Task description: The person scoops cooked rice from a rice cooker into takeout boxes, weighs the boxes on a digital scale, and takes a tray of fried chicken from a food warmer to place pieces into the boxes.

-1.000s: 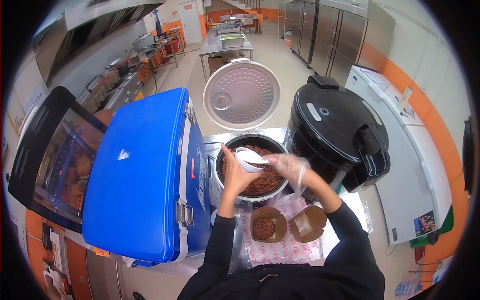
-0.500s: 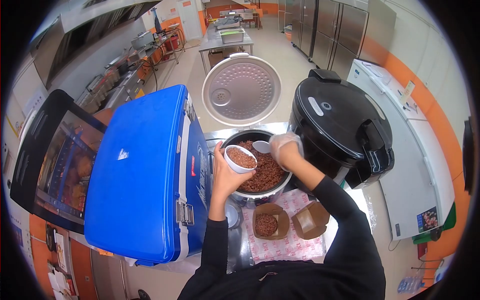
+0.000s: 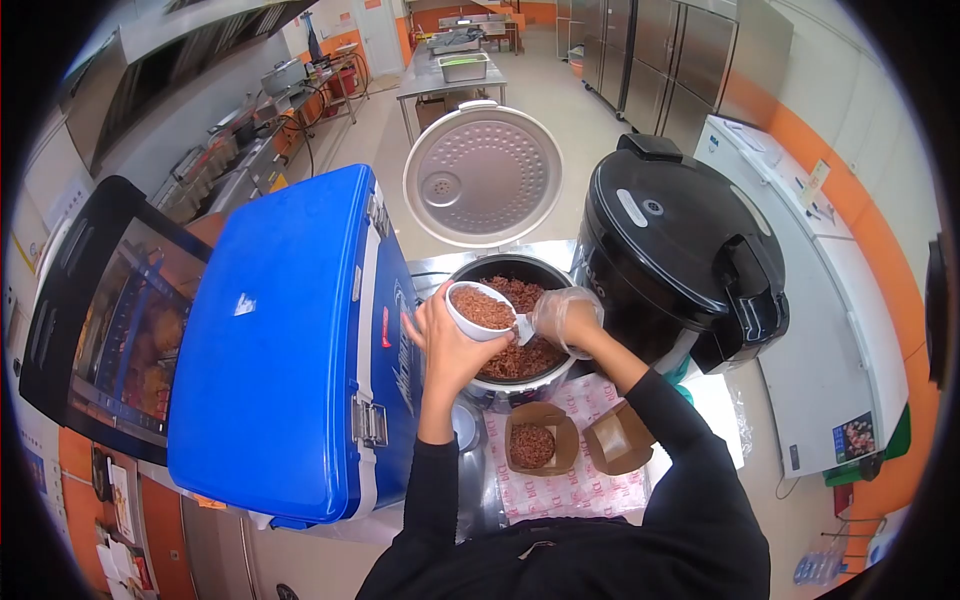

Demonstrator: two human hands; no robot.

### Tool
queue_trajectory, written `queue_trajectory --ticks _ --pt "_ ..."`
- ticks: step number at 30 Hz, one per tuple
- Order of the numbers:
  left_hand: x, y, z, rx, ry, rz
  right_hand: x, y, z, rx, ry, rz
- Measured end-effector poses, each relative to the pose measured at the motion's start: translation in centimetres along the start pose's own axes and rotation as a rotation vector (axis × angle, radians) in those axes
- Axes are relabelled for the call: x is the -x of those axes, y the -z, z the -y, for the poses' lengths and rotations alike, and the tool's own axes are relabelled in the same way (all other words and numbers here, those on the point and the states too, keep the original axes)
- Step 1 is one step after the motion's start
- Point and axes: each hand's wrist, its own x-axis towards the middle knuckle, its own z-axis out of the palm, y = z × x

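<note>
My left hand grips a white bowl filled with reddish-brown rice, tilted a little over the left side of an open rice cooker. In a clear plastic glove, my right hand is closed around a white rice paddle, whose blade is beside the bowl's right rim. More brown rice lies inside the cooker's dark pot. Below it, a brown paper box holds a rounded mound of rice. The second paper box stands open to its right, showing a pale inside.
A large blue cooler box stands close on the left. On the right is a black rice cooker with its lid down. The open cooker's raised lid is behind the pot. Pink-printed paper lies under the boxes.
My right hand has brought the paddle from above the rice down to the bowl's right side. My left hand and the bowl have shifted slightly left.
</note>
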Motion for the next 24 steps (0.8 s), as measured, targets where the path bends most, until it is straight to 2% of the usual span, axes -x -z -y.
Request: queue_trajectory --ticks 4,7,11,12,15,16,22,24 --pt "0.6 0.6 -0.1 -0.003 0.078 -0.046 0.4 0.6 0.1 0.025 0.033 0.035" --pt "1.2 1.1 -0.3 -0.024 0.109 -0.082 1.8 4.3 0.8 0.184 0.202 -0.041" --pt "1.7 0.9 0.4 -0.125 0.081 -0.099 2.4 6.2 0.5 0.187 0.050 -0.032" --pt "1.8 0.6 0.6 -0.142 0.072 -0.107 2.8 7.3 1.0 0.093 -0.005 -0.059" --pt "1.8 -0.5 0.8 -0.142 0.079 -0.046 3.2 9.5 2.9 0.070 -0.127 -0.155" --pt "1.6 -1.0 0.7 -0.123 0.088 -0.040 3.8 11.4 4.8 0.069 -0.225 -0.180" --pt "-0.2 -4.8 1.0 -0.053 0.074 -0.113 7.6 8.5 9.7 0.197 0.033 -0.252" --pt "-0.1 -5.2 1.0 -0.041 0.060 -0.101 8.5 7.6 9.8 0.229 0.040 -0.269"
